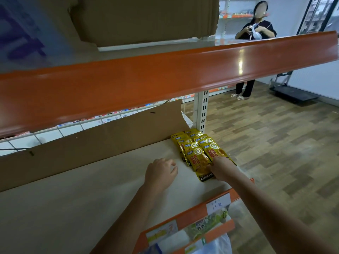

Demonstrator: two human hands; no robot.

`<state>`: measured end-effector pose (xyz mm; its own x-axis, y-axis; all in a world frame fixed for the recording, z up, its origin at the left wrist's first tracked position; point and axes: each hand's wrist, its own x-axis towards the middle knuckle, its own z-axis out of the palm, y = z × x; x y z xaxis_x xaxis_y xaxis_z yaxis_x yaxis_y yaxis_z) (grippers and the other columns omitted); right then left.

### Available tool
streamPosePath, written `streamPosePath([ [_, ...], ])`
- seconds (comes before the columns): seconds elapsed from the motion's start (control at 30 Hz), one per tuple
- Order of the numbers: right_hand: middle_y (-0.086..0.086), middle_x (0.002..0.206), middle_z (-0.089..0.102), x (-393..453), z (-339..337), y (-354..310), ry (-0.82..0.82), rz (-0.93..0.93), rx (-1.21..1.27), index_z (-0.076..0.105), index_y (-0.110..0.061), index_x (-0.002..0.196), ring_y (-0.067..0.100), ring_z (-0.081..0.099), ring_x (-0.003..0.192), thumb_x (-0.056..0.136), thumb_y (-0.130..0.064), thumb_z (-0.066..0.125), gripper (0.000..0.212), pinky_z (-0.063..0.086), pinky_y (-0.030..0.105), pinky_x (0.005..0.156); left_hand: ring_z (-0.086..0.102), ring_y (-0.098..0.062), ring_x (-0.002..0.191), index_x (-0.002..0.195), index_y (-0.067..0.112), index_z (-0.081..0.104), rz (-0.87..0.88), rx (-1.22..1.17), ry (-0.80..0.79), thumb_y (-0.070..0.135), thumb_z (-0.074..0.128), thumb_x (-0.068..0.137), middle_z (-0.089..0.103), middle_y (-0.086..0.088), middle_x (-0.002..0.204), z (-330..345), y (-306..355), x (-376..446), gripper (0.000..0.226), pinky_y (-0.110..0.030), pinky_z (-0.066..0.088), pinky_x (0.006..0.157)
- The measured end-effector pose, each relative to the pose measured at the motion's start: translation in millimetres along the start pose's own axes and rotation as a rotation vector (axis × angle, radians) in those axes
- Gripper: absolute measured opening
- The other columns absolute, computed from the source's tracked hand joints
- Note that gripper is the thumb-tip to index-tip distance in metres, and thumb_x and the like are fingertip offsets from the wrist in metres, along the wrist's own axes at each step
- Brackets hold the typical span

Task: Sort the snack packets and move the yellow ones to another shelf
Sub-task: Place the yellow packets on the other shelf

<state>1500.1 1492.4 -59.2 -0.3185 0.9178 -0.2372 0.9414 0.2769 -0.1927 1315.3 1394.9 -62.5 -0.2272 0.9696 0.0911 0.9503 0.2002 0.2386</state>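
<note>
Several yellow snack packets (197, 149) lie in two overlapping rows at the right end of a pale shelf board (82, 195). My right hand (222, 168) rests on the nearest packets, fingers touching the front packet with black lettering (201, 168); whether it grips one I cannot tell. My left hand (160, 173) rests on the bare shelf just left of the packets, fingers loosely curled, holding nothing.
An orange shelf edge (165, 79) runs overhead, with a cardboard box (146, 19) on it. A cardboard sheet (100, 136) lines the shelf's back. A lower orange rail (192, 213) carries labels. A person (255, 33) stands on the wood floor at the far right.
</note>
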Motion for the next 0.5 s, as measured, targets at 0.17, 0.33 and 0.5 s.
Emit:
streamPosePath([
  [0.17, 0.007, 0.088, 0.056, -4.3, 0.0, -5.4, 0.084, 0.032, -0.066, 0.062, -0.005, 0.098, 0.024, 0.058, 0.083, 0.094, -0.019, 0.044, 0.024, 0.041, 0.03, 0.064, 0.052, -0.018, 0.113, 0.121, 0.024, 0.059, 0.006, -0.001, -0.001, 0.037, 0.04, 0.097, 0.06, 0.002, 0.121, -0.8, -4.6, -5.2, 0.034, -0.031, 0.041, 0.092],
  [0.33, 0.004, 0.09, 0.059, -13.5, -0.9, -12.0, 0.129, 0.069, -0.114, 0.064, -0.01, 0.1, 0.024, 0.064, 0.095, 0.094, -0.018, 0.045, 0.021, 0.042, 0.028, 0.062, 0.052, -0.017, 0.113, 0.122, 0.024, 0.058, 0.013, 0.024, 0.002, 0.038, 0.039, 0.097, 0.06, 0.003, 0.121, -4.2, -9.1, -8.3, 0.035, -0.03, 0.04, 0.092],
  [0.5, 0.006, 0.103, 0.066, -23.0, -11.1, -19.0, 0.197, 0.014, -0.157, 0.063, -0.011, 0.106, 0.024, 0.064, 0.095, 0.097, -0.023, 0.042, 0.026, 0.042, 0.027, 0.063, 0.049, -0.018, 0.116, 0.124, 0.024, 0.057, 0.004, 0.092, -0.018, 0.038, 0.039, 0.097, 0.058, 0.003, 0.125, -9.7, -11.5, -8.1, 0.036, -0.03, 0.037, 0.091],
])
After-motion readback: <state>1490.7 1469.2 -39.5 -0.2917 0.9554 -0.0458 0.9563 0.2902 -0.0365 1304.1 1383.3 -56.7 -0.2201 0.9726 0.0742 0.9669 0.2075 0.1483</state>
